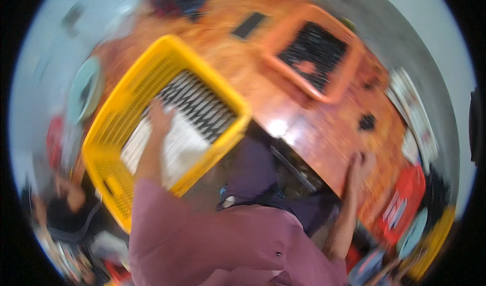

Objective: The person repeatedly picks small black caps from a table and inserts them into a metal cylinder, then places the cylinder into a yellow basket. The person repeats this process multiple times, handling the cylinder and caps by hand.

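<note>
My left hand [161, 116] reaches into a yellow plastic basket [238, 109]. Its fingers are apart and rest at the edge of a white sheet [185, 142], beside rows of slim dark-and-white pieces [202, 104] that I cannot name. Over the right part of the orange-brown table, my right hand [362, 165] has its fingers curled closed. Whether anything is inside them is hidden by the blur. The nearest thing to it is a small black clump [366, 122] on the tabletop.
An orange basket [331, 96] full of black pieces stands on the table [314, 129], near a dark flat rectangle [249, 25]. A red container [405, 197] lies at the right. A pale green basin [83, 91] and another person [68, 212] are at the left.
</note>
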Action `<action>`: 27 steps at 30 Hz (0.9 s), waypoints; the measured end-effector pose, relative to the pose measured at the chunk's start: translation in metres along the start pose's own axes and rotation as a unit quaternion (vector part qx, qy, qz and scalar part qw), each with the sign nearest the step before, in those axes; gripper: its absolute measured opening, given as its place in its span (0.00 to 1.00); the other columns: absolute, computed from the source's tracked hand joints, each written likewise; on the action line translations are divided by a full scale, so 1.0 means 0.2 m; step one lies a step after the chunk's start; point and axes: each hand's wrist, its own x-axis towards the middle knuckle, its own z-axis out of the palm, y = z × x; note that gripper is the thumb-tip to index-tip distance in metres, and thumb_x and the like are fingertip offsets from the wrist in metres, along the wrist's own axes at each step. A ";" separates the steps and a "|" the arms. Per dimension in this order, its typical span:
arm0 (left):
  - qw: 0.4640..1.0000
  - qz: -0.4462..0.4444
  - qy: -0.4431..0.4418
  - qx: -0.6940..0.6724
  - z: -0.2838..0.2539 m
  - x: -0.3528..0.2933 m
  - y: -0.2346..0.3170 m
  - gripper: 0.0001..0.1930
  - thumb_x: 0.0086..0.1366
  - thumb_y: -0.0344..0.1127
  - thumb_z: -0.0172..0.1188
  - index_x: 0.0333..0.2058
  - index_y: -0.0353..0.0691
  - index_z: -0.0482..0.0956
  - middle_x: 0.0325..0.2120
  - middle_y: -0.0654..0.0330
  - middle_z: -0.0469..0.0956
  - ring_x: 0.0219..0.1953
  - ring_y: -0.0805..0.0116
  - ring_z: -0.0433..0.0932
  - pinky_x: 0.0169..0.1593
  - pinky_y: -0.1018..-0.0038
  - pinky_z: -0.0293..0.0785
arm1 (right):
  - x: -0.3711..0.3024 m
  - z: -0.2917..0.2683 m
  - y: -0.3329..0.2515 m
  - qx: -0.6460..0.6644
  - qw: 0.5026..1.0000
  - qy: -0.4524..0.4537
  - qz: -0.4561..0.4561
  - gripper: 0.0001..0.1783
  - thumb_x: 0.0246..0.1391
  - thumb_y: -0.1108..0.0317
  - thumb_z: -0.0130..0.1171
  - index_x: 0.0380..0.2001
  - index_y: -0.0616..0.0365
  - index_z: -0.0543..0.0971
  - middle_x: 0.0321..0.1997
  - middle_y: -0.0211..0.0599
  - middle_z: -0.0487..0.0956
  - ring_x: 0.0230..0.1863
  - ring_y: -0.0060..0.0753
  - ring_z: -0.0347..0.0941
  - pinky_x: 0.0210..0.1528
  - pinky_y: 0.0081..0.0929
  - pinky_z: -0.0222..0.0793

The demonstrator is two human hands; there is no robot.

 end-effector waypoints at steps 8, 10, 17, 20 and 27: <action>0.967 0.215 0.131 0.027 -0.17 0.17 0.09 0.30 0.76 0.41 0.52 0.69 0.28 0.59 0.69 0.38 0.59 0.71 0.39 0.56 0.73 0.53 0.50 | 0.03 -0.02 -0.10 -0.015 0.996 0.065 -0.063 0.04 0.52 0.73 0.61 0.30 0.62 0.78 0.35 0.49 0.75 0.43 0.54 0.71 0.49 0.47 0.66; 0.949 0.263 0.176 0.005 -0.40 0.13 0.34 0.28 0.76 0.38 0.52 0.68 0.29 0.61 0.67 0.38 0.63 0.69 0.39 0.59 0.71 0.53 0.55 | -0.01 -0.05 -0.12 0.015 0.997 0.056 -0.049 0.05 0.54 0.72 0.61 0.31 0.62 0.78 0.36 0.49 0.76 0.44 0.55 0.72 0.50 0.46 0.68; 0.801 0.511 0.298 -0.091 -1.10 -0.21 0.99 0.22 0.73 0.31 0.57 0.62 0.30 0.68 0.60 0.43 0.72 0.61 0.44 0.72 0.64 0.57 0.68 | -0.13 -0.41 -0.16 0.062 0.990 0.102 -0.080 0.08 0.56 0.69 0.61 0.38 0.60 0.81 0.43 0.47 0.80 0.49 0.49 0.76 0.52 0.42 0.71; 0.679 0.662 0.268 -0.172 -1.40 -0.61 1.32 0.24 0.71 0.31 0.60 0.63 0.33 0.67 0.60 0.44 0.72 0.59 0.43 0.74 0.62 0.54 0.71 | -0.11 -0.70 -0.09 0.055 0.986 0.139 -0.071 0.08 0.57 0.68 0.62 0.38 0.60 0.81 0.41 0.45 0.81 0.45 0.48 0.78 0.50 0.41 0.72; 0.359 0.779 0.305 -0.412 -1.64 -1.14 2.05 0.42 0.67 0.51 0.64 0.71 0.50 0.51 0.69 0.55 0.52 0.70 0.48 0.52 0.64 0.37 0.65 | -0.19 -1.46 0.62 -0.189 0.960 0.088 0.185 0.12 0.58 0.65 0.59 0.42 0.58 0.83 0.42 0.52 0.84 0.47 0.56 0.81 0.49 0.49 0.75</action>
